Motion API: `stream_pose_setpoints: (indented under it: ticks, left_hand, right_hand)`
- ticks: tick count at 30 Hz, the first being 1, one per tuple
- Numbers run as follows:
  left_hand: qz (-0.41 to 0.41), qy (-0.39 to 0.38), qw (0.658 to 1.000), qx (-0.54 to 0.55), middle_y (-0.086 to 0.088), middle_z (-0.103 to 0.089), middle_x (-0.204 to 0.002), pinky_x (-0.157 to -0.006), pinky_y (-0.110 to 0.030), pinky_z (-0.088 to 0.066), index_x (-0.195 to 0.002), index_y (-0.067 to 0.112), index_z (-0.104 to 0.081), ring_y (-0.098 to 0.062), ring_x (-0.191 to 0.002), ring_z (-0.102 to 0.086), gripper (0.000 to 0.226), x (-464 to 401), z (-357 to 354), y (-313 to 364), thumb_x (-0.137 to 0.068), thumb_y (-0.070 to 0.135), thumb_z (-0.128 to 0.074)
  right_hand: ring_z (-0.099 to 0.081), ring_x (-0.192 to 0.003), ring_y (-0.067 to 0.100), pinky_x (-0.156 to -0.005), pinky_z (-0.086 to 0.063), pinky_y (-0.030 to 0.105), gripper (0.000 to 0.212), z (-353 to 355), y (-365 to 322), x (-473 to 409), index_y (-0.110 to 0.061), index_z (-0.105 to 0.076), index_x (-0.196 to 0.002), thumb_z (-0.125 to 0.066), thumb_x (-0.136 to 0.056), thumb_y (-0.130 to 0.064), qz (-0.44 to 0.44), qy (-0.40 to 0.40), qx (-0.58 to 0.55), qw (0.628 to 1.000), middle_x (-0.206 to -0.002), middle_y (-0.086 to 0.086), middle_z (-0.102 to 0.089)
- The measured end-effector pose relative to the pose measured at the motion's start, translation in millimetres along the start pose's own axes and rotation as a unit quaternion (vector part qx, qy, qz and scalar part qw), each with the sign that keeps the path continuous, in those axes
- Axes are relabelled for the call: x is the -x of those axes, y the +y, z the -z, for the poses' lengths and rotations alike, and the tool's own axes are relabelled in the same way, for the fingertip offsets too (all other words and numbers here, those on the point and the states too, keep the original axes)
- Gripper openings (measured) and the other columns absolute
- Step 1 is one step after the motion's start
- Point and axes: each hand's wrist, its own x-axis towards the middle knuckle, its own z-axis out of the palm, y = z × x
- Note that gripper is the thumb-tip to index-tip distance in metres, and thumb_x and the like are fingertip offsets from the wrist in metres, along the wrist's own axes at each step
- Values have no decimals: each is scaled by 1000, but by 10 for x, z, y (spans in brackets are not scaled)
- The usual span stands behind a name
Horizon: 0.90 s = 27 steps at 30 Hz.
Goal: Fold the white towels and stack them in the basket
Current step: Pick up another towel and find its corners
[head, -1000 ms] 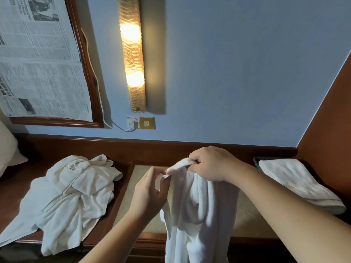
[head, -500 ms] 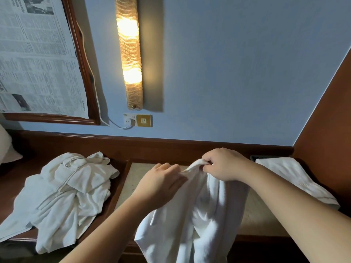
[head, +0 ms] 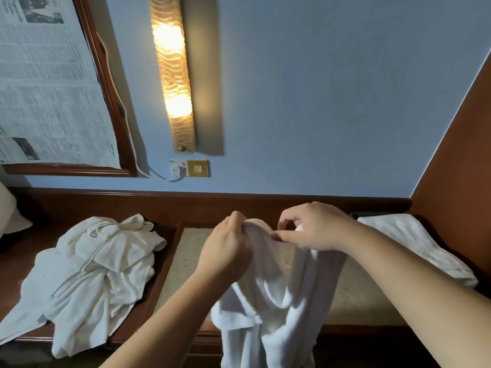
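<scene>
A white towel (head: 276,309) hangs from both of my hands over the beige counter top (head: 186,258). My left hand (head: 228,251) grips its upper edge with curled fingers. My right hand (head: 316,227) pinches the same edge a little to the right, thumb and fingers bent. A crumpled heap of white towels (head: 90,274) lies on the wooden ledge at the left. A folded white towel (head: 414,245) lies in a dark basket (head: 366,215) at the far right, only the basket's back rim showing.
A lit wall lamp (head: 172,75) and a socket with a plugged white cable (head: 186,168) are on the blue wall. A wooden frame covered with newspaper (head: 47,83) hangs at the left. A brown wall panel (head: 462,160) bounds the right side.
My hands have moved apart along the towel's top edge, and the left hand has taken a new hold on it. The towel has spread wider below them.
</scene>
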Motion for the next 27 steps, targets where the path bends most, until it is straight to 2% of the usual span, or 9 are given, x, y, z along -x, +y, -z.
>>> stream_pose_setpoints:
  ticks: [2,4,7,10,13,16,19,22,27]
  left_hand:
    - [-17,3,999,-42,6,-56,-86,-66,-36,-38,-96,22,-50,-25,-83,-58,6,-51,133,-208,-98,17,-47]
    - [-44,-4,995,-92,6,-61,-86,-66,-37,-45,-99,26,-53,-29,-85,-64,8,-74,288,-448,-98,32,-58]
    - [-38,-53,987,-144,14,-70,-91,-67,-31,-49,-106,39,-59,-18,-84,-67,41,-73,540,-828,-82,69,-72]
    - [-31,-86,987,-131,28,-65,-78,-63,-13,-42,-99,47,-62,2,-75,-62,55,-45,726,-1031,-67,91,-57]
    - [-23,-70,992,-105,20,-66,-75,-62,-21,-46,-94,41,-64,-1,-73,-62,36,-60,729,-969,-79,74,-67]
    - [-10,-56,992,-112,24,-65,-71,-63,-23,-46,-92,41,-66,-1,-71,-62,16,-110,766,-830,-93,57,-66]
    - [-15,-53,993,-101,29,-62,-65,-60,-24,-44,-86,44,-63,2,-67,-60,13,-139,818,-819,-97,52,-63]
    - [-81,-20,987,-140,32,-55,-66,-57,-21,-39,-88,48,-54,-1,-64,-56,15,-103,834,-834,-102,52,-52]
    - [-196,41,967,-155,24,-59,-92,-60,-32,-53,-104,31,-64,-17,-71,-64,36,-10,974,-1035,-96,65,-52]
  right_hand:
    - [-61,-95,1,-85,-51,30,58,89,168,80,-54,-66,-102,-64,-61,-95,-19,-24,20,999,-95,-25,-68]
    - [-59,-97,-1,-86,-52,30,61,133,361,179,-58,-65,-106,-73,-54,-90,-29,-64,46,996,-98,-30,-66]
    - [-60,-80,0,-73,-50,30,52,68,757,254,-46,-69,-99,-76,-61,-81,-50,-76,83,992,-82,-19,-68]
    - [-55,-66,11,-63,-40,32,48,-35,1086,262,-34,-68,-94,-73,-74,-78,-73,-22,7,997,-68,-7,-61]
    - [-64,-80,8,-71,-49,31,29,-122,1177,197,-48,-68,-97,-74,-79,-70,-72,-8,-23,997,-78,-22,-68]
    - [-64,-82,6,-77,-53,33,52,-150,1214,116,-41,-66,-89,-53,-78,-90,-101,-21,-1,995,-81,-18,-69]
    - [-60,-72,10,-67,-45,33,53,-108,1329,109,-29,-61,-71,-54,-88,-79,-97,1,-47,994,-70,-12,-64]
    - [-62,-78,9,-74,-49,37,39,-92,1380,181,-30,-62,-80,-61,-91,-67,-53,67,-75,994,-76,-11,-66]
    - [-60,-77,7,-71,-53,35,41,-95,1402,380,-38,-60,-92,-55,-90,-78,77,189,35,978,-82,-13,-63]
